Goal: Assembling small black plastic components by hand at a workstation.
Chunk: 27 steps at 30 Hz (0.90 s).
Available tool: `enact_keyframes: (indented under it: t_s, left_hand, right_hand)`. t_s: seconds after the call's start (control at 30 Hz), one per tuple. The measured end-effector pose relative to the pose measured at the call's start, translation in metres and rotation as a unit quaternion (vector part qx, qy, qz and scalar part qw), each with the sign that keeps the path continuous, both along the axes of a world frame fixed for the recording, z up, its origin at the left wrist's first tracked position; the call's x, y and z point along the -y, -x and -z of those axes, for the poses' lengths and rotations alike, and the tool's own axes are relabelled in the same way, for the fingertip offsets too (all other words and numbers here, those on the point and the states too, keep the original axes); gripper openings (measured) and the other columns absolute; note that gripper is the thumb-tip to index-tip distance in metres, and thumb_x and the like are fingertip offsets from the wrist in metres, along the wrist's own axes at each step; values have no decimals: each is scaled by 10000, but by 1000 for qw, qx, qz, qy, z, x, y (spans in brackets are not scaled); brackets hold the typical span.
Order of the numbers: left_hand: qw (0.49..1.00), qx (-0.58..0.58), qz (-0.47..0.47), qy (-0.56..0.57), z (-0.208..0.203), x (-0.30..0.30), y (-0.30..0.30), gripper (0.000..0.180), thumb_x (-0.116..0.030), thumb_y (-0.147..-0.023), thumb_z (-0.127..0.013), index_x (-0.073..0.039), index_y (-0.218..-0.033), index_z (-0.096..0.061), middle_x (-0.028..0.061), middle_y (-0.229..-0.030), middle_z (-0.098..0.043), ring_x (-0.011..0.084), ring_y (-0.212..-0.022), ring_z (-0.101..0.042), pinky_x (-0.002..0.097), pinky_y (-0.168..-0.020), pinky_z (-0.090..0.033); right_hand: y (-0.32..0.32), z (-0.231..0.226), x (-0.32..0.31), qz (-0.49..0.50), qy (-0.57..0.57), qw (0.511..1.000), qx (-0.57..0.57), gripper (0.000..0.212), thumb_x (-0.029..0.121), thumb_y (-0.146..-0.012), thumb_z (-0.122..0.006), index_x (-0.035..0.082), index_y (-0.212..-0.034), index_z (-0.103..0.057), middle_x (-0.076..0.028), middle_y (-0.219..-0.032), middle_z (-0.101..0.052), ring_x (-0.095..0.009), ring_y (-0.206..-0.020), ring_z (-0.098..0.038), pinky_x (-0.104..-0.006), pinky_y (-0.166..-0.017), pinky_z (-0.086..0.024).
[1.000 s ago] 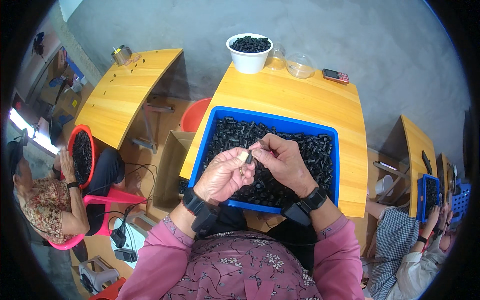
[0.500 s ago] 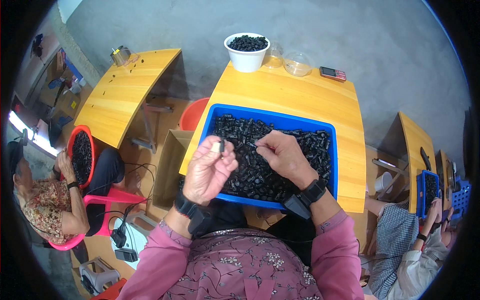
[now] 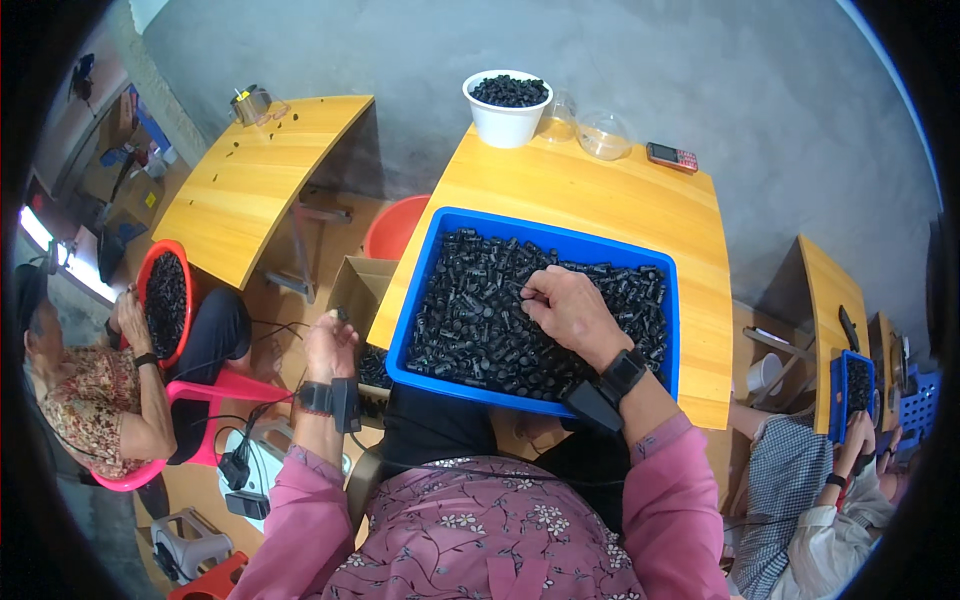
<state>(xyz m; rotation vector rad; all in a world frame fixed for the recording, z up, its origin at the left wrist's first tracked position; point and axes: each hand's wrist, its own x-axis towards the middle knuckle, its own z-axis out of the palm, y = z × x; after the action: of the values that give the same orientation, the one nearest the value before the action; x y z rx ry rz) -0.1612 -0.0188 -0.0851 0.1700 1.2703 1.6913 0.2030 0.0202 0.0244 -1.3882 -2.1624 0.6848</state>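
- The left hand (image 3: 330, 350) is raised at the left of the blue tray (image 3: 480, 394), well apart from it, near the open cardboard box (image 3: 358, 285). Thumb and finger pinch a small dark piece (image 3: 342, 314) at their tips.
- The right hand (image 3: 568, 312) is above the tray, thumb and fingertips drawn close together — whether they grip anything, I cannot tell.
- Small black cylindrical pieces (image 3: 465, 320) fill the tray, lying jumbled in all directions. The tray sits on the yellow wooden table (image 3: 590, 195), its near left corner jutting past the edge.
- At the table's far end stands a white tub (image 3: 506, 128) heaped with small black pieces; beside it are two clear plastic containers (image 3: 604, 142) and a red-and-black phone (image 3: 672, 157).
- More dark pieces lie inside the cardboard box.
- Two co-workers sit nearby — the one at left by a red basin (image 3: 148, 262) of black pieces, the one at right by a smaller blue tray (image 3: 838, 405).
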Motion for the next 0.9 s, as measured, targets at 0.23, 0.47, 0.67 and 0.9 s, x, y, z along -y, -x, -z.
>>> enact_keyframes:
  t_s: [0.23,0.47,0.67,0.9]
  left_hand:
    - [995,-94,36,12,4,0,8,117,-229,-962,-582,-135,-1023,-615,-31,-816,-625,105,-685,-556,264,-686,-455]
    - [976,-155,10,-154,-80,-1,-47,197,-137,-936,-676,-93,-1113,-601,9,-963,-653,95,-762,-585,257,-704,-477]
    - [936,-111,211,-258,-118,1,-110,150,-106,-944,-647,-38,-1072,-607,72,-943,-645,129,-744,-591,269,-674,-506]
    - [902,-129,381,-159,-121,-4,-158,219,-160,-977,-633,-14,-1140,-620,45,-937,-650,75,-711,-598,213,-635,-511]
  right_hand:
    - [0,-1,4,-12,-99,995,29,115,124,-832,-666,29,-886,-701,-148,-889,-615,-349,-903,-623,-436,-798,-514]
    - [-1,-7,7,-31,-30,999,23,190,220,-820,-705,33,-851,-709,-137,-889,-614,-346,-901,-620,-439,-804,-502]
    - [-2,-3,5,-44,3,999,21,206,220,-827,-711,17,-848,-681,-143,-890,-620,-350,-899,-623,-437,-793,-499]
    - [-3,-15,12,-13,36,983,-180,186,130,-813,-766,13,-853,-627,-99,-762,-610,-205,-676,-606,-330,-639,-495]
